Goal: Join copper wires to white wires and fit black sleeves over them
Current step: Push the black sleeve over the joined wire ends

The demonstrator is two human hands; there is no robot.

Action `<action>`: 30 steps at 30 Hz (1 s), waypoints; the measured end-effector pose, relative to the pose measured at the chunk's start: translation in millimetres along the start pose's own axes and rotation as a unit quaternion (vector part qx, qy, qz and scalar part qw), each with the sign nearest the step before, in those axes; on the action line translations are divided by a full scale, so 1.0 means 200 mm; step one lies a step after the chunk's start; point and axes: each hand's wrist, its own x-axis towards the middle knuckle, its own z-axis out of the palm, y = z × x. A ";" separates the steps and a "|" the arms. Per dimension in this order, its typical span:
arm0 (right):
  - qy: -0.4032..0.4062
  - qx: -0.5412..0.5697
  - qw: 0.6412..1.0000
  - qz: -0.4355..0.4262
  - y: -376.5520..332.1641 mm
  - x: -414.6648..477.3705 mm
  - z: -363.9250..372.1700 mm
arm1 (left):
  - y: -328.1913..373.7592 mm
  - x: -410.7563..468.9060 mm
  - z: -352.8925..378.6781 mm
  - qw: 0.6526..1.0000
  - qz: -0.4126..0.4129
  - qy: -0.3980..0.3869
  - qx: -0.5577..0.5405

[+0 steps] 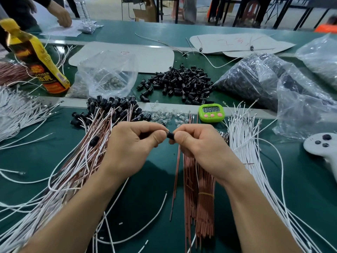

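Heaps of loose white wires (16, 110) fan across the far left of the dark green table (36, 161), with a yellow plastic drink bottle (36, 57) standing behind them. Next comes a sprawling bundle of joined copper-and-white wires (87, 152), their far ends capped with black sleeves. The left hand (131, 148) hovers over the edge of this bundle, its thumb and curled fingers (155, 127) pinching one end of a small black plastic sleeve (170, 136). This sleeve is held above the table, between the two hands. Far behind it lies a heap of loose black sleeves (182, 83), and nearer, a scatter of tiny clear glass bulbs (164, 115). The right hand (200, 145) grips the sleeve's other end with thumb and fingers curled. A thin copper wire (176, 179) trails down from beneath it, beside a banded bundle of straight copper wires (198, 198). Behind the right hand sits a green digital timer (211, 112). Further right lie long white wires (246, 143), then a grey game controller (324, 147).
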 end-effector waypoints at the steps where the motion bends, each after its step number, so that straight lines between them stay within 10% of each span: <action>1: 0.028 -0.017 0.999 -0.003 0.00 0.00 0.02 | 0.00 -0.01 0.01 0.999 0.002 0.026 0.035; 9: -0.010 0.003 0.999 -0.046 -0.02 0.01 0.04 | 0.02 -0.03 0.03 0.969 0.122 -0.006 0.214; 18: -0.073 0.121 0.988 -0.060 -0.02 -0.01 0.03 | 0.04 -0.01 0.02 0.990 0.011 -0.121 -0.074; 30: -0.031 0.200 0.978 -0.055 0.00 0.00 -0.01 | 0.05 -0.01 0.05 0.984 -0.024 0.065 -0.165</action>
